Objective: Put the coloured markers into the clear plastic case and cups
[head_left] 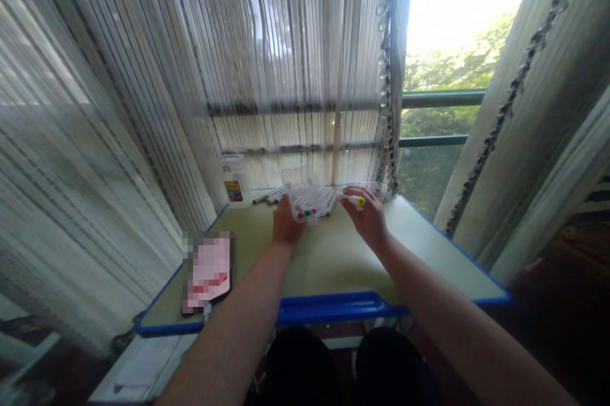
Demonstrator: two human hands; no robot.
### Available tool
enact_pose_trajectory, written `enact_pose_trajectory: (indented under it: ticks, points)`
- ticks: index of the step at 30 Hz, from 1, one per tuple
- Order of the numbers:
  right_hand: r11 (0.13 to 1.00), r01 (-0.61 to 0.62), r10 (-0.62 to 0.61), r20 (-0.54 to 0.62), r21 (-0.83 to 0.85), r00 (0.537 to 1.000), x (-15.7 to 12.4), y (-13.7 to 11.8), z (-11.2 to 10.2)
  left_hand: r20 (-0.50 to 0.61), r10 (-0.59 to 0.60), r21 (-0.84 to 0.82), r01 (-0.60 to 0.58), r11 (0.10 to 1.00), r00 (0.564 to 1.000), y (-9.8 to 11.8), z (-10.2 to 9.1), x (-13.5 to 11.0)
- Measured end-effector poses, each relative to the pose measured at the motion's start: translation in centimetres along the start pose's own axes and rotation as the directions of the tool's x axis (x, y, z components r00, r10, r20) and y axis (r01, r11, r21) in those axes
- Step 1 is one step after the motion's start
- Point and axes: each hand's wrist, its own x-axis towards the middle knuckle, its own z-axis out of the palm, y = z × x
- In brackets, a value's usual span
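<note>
My left hand point(287, 223) is closed around the side of a clear plastic case point(299, 187), which is tilted toward me with its lid up. Several white markers with coloured ends lie inside it, among them a green-ended one point(307, 212). In my right hand point(369, 215) is a white marker with a yellow end point(358, 201), held just right of the case. More loose markers point(269, 196) lie on the table behind and to the left of my left hand, and others lie between the case and my right hand.
The light table point(343, 266) has a blue rim. A phone-like device point(208, 272), partly blurred out, lies at the left with a cable. A clear container with a label point(234, 191) stands at the back left. Another clear tray point(379, 189) sits behind my right hand. Curtains point(295, 75) hang behind the table.
</note>
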Motion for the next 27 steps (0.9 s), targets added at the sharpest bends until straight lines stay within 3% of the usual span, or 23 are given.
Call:
enact_pose_trajectory:
  ticks: [2, 4, 7, 9, 12, 15, 18, 22, 27]
  points:
    - [0.992, -0.09, 0.101, -0.12, 0.09, 0.988, 0.4, 0.2, 0.1, -0.002, -0.004, 0.006, 0.004, 1.0, 1.0, 0.0, 0.0, 0.0]
    - [0.928, -0.22, 0.273, -0.148, 0.3, 0.951, 0.8, 0.6, 0.1, -0.001, -0.005, 0.015, 0.005, 1.0, 1.0, 0.0, 0.0, 0.0]
    - [0.659, -0.379, 0.513, -0.02, 0.65, 0.858, 1.5, 1.2, 0.1, 0.003, 0.003, 0.014, -0.003, 1.0, 1.0, 0.0, 0.0, 0.0]
    - [0.465, -0.395, 0.604, 0.043, 0.792, 0.796, 1.8, 1.3, 0.1, 0.0, 0.003, 0.007, -0.003, 1.0, 1.0, 0.0, 0.0, 0.0]
    - [0.261, -0.4, 0.664, 0.137, 0.879, 0.735, 2.1, 1.3, -0.2, -0.004, -0.005, -0.018, 0.005, 1.0, 1.0, 0.0, 0.0, 0.0]
    - [0.135, -0.452, 0.7, 0.238, 0.882, 0.673, 2.3, 1.8, -0.5, -0.008, -0.019, -0.033, 0.018, 0.999, 1.0, 0.0, 0.1, 0.0]
    - [0.076, -0.467, 0.722, 0.275, 0.881, 0.635, 2.5, 2.8, -0.7, -0.009, -0.022, -0.027, 0.022, 0.999, 1.0, -0.1, 0.2, 0.0]
    - [0.082, -0.427, 0.733, 0.235, 0.9, 0.638, 2.7, 3.9, -0.6, -0.023, -0.031, -0.011, 0.031, 0.999, 0.999, -0.1, 0.2, 0.0]
    - [0.077, -0.435, 0.748, 0.236, 0.897, 0.62, 2.7, 3.3, -0.7, -0.011, -0.066, 0.044, 0.066, 0.997, 0.998, 0.0, 0.1, 0.1]
